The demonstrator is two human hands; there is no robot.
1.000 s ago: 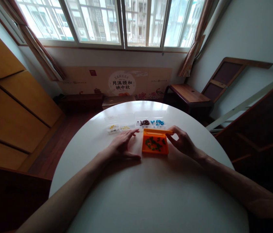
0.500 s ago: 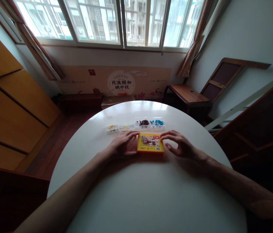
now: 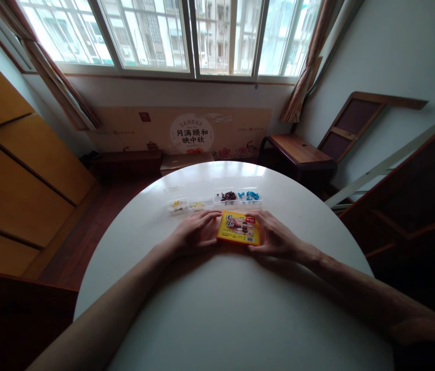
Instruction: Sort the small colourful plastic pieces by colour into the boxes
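Note:
A flat yellow Go game box [image 3: 239, 228] with an orange rim and printed pictures of game stones lies between my hands over the white table. My left hand [image 3: 192, 232] grips its left edge, fingers at the far corner and thumb at the near one. On the opposite side, my right hand [image 3: 275, 234] holds the right edge, thumb near the front corner and fingers at the back. The box sits slightly turned. Whether its underside touches the tabletop, I cannot tell.
Beyond the box stand clear plastic cases with open lids, holding yellow pieces [image 3: 177, 204], pale yellow pieces [image 3: 197, 205], dark brown pieces [image 3: 228, 196] and blue pieces [image 3: 251, 196]. The round white table [image 3: 225, 309] curves around them. A wooden stool [image 3: 298, 149] stands behind at right.
My right hand has moved left and closed on the right edge of the box. The box has turned slightly clockwise. My left hand stays at the left edge.

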